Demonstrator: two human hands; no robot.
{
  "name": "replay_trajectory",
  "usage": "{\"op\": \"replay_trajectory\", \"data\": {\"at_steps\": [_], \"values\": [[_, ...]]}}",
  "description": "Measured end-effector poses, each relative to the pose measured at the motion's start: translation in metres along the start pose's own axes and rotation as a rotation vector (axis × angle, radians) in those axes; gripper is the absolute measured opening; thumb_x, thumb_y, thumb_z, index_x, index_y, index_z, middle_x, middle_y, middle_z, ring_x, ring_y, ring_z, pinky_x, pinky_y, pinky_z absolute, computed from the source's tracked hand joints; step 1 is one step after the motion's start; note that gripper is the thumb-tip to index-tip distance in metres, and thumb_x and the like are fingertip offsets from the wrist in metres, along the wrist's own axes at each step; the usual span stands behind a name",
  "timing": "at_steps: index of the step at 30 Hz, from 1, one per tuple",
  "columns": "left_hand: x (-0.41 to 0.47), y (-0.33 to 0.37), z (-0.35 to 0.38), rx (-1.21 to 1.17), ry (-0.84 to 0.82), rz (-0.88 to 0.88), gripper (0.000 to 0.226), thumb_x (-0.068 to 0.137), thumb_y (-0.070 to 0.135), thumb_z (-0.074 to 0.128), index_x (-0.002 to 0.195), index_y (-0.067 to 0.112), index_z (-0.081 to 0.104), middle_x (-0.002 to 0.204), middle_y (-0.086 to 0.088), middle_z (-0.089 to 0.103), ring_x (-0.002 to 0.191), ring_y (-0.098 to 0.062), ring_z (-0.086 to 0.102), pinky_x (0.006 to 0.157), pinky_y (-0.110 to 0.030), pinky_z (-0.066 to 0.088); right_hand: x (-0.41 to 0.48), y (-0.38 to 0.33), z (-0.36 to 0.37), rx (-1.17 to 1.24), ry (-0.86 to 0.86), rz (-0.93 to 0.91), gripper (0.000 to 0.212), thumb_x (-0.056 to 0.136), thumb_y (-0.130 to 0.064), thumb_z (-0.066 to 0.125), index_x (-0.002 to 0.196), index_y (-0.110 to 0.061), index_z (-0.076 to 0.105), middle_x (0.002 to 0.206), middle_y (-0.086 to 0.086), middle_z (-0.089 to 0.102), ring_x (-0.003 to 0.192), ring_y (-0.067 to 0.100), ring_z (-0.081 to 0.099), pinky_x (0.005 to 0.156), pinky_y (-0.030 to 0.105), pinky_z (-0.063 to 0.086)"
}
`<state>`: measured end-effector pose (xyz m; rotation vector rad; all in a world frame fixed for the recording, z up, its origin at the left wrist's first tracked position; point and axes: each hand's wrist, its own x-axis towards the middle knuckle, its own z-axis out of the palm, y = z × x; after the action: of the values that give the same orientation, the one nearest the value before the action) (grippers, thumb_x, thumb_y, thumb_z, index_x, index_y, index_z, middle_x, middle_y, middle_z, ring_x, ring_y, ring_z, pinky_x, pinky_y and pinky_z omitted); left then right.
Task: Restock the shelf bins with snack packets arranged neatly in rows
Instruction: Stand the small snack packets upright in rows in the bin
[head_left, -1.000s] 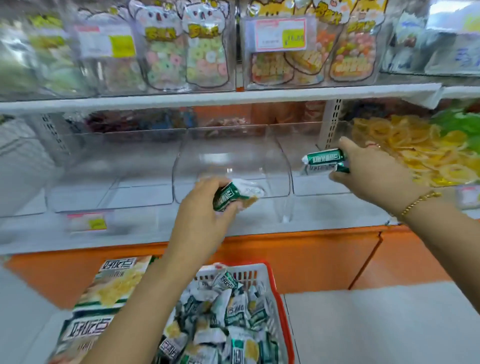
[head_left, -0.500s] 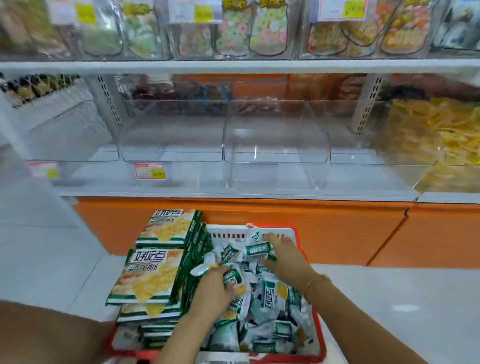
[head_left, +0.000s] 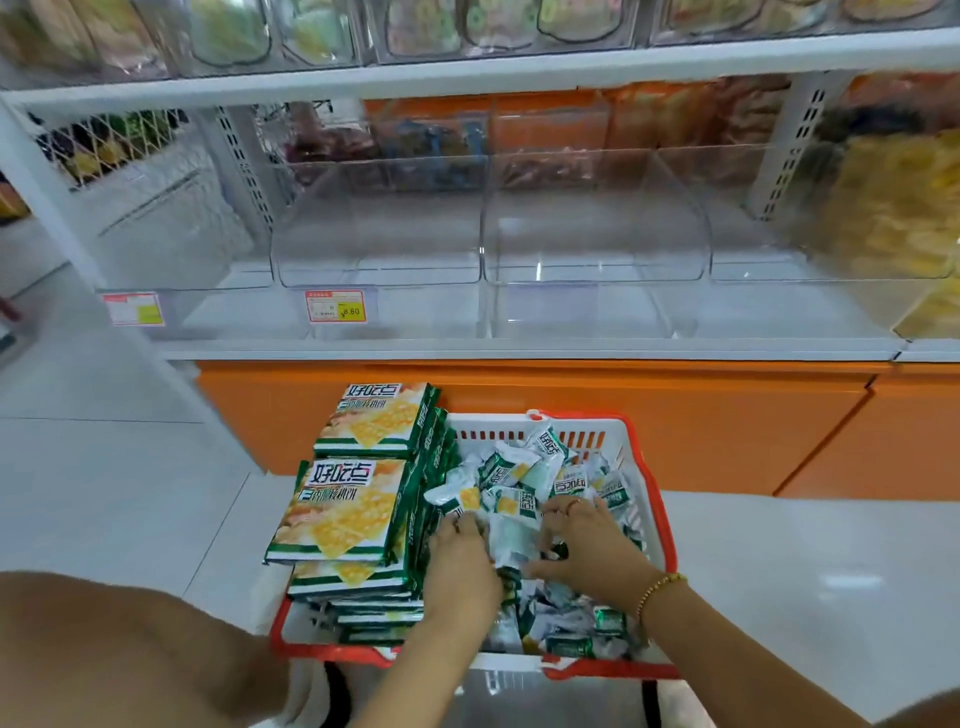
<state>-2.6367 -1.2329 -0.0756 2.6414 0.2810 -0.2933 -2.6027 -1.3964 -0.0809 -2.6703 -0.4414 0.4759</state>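
left hand (head_left: 460, 566) + right hand (head_left: 589, 548) digging into small green-white foil packets (head_left: 514, 503) | grips hidden, cannot tell | clear plastic bins (head_left: 597, 236) lying mid-frame, straight above

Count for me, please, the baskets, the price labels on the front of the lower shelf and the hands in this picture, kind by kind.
Red basket: 1
Price labels: 2
Hands: 2, the left hand and the right hand, both in the basket
Total: 5
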Motion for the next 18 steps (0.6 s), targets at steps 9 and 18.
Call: {"op": "replay_trajectory", "data": {"at_steps": [9, 18], "values": [[0.066, 0.011, -0.055, 0.140, -0.086, 0.133, 0.057, 0.084, -0.001, 0.061, 0.136, 0.007, 0.039, 0.129, -0.014, 0.047, 0.113, -0.028, 0.053, 0.089, -0.034, 0.046, 0.061, -0.028, -0.034, 0.209, 0.159, 0.048, 0.066, 0.090, -0.026, 0.062, 0.147, -0.023, 0.028, 0.148, 0.004, 0.035, 0.127, 0.022, 0.045, 0.102, 0.031, 0.038], [0.078, 0.003, -0.041, 0.244, -0.224, 0.162, 0.048, 0.085, -0.007, 0.050, 0.131, 0.005, 0.039, 0.105, -0.017, 0.062, 0.093, -0.030, 0.061, 0.065, -0.035, 0.043, 0.094, -0.014, 0.001, 0.016, 0.098, 0.081, 0.057, 0.087, -0.020, 0.066, 0.139, -0.017, 0.041, 0.136, 0.008, 0.044, 0.126, 0.025, 0.040, 0.103, 0.034, 0.038]]}}
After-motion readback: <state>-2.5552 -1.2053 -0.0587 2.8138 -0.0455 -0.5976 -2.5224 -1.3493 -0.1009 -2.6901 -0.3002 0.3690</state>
